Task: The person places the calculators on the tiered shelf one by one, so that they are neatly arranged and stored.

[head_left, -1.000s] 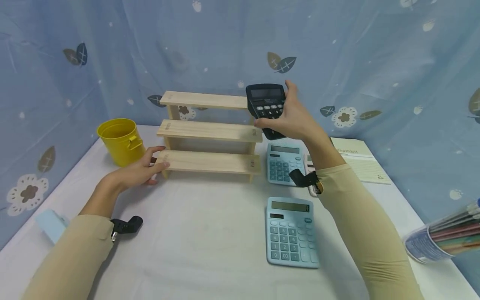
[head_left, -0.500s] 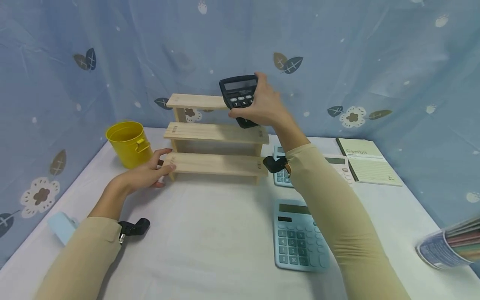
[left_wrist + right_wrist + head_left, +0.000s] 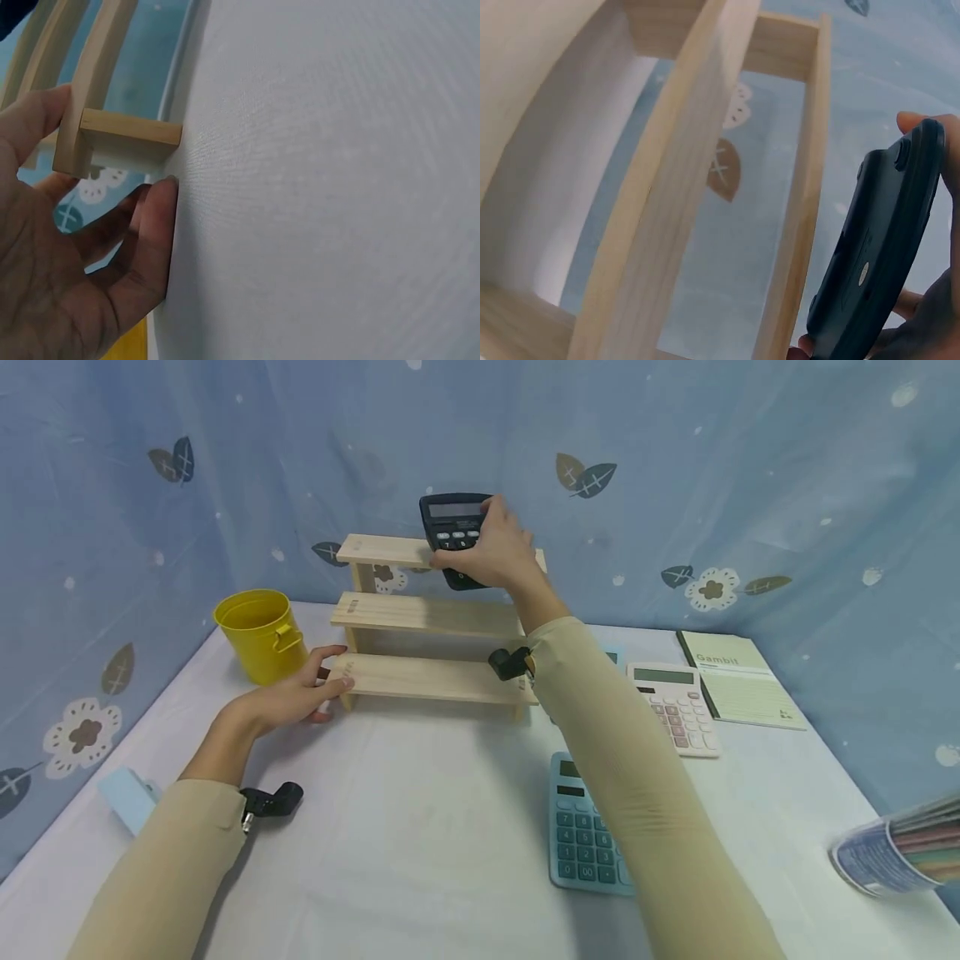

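A three-step wooden shelf [image 3: 427, 613] stands on the white table. My left hand [image 3: 288, 695] grips the left end of its lowest board, thumb on the board's top. In the left wrist view, that hand's other fingers [image 3: 154, 232] curl beside the leg, close to the tabletop. My right hand [image 3: 501, 550] holds a black calculator [image 3: 455, 522] by its right side, display facing me and tilted. The calculator overlaps the top board in the head view. From the right wrist, its dark back [image 3: 881, 232] shows beside the top board's edge [image 3: 795, 247].
A blue calculator [image 3: 585, 852] lies partly under my right forearm. Beyond it are a pink-and-white calculator [image 3: 678, 710] and a notebook [image 3: 738, 681]. A yellow bucket [image 3: 262, 643] stands left of the shelf. A cup of pencils [image 3: 873, 860] is at right, a light-blue object [image 3: 129, 797] at left.
My right hand has carried the black calculator leftward, from beside the shelf's right end to the middle of the top board. My left hand keeps its grip on the shelf.
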Demonstrator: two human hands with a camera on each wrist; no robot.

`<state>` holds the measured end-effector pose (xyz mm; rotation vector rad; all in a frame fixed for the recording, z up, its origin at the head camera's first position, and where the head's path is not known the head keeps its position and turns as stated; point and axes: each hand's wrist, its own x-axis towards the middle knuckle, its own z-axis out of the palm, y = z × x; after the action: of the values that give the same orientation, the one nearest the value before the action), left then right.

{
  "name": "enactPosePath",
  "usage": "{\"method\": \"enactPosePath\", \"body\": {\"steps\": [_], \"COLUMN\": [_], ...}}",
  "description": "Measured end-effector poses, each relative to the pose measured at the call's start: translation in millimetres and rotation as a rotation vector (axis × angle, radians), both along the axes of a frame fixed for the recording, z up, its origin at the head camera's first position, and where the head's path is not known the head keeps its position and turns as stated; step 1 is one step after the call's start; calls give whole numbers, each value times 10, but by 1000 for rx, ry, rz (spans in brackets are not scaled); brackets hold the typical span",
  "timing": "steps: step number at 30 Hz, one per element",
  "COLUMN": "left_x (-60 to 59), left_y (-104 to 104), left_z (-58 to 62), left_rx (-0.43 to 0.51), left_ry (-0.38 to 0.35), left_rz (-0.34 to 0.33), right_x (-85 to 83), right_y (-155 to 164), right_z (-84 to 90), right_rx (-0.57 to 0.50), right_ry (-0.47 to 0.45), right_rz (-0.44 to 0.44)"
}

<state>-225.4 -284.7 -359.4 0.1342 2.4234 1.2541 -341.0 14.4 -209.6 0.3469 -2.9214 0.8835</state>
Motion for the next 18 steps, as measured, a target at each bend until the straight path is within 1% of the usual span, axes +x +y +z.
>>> {"method": "enactPosePath", "body": {"steps": [4, 8, 10, 13, 18], "left_x": [-41, 2, 23, 28, 3], "left_y": [13, 17, 24, 51, 84], "left_z": [4, -35, -51, -61, -39], "left_rx": [-4, -4, -1, 17, 23], "left_ry": [1, -20, -25, -22, -13], "left_rz": [-2, 4, 2, -5, -4], "right_x": [-41, -40, -34, -26, -30], "right_y": [-48, -144, -193, -245, -324], "right_z": [2, -5, -5, -2, 1], "right_rx": [25, 57, 70, 68, 74], "right_ry": [-21, -79, -103, -104, -66], "right_rz": [-22, -8, -15, -60, -132]}}
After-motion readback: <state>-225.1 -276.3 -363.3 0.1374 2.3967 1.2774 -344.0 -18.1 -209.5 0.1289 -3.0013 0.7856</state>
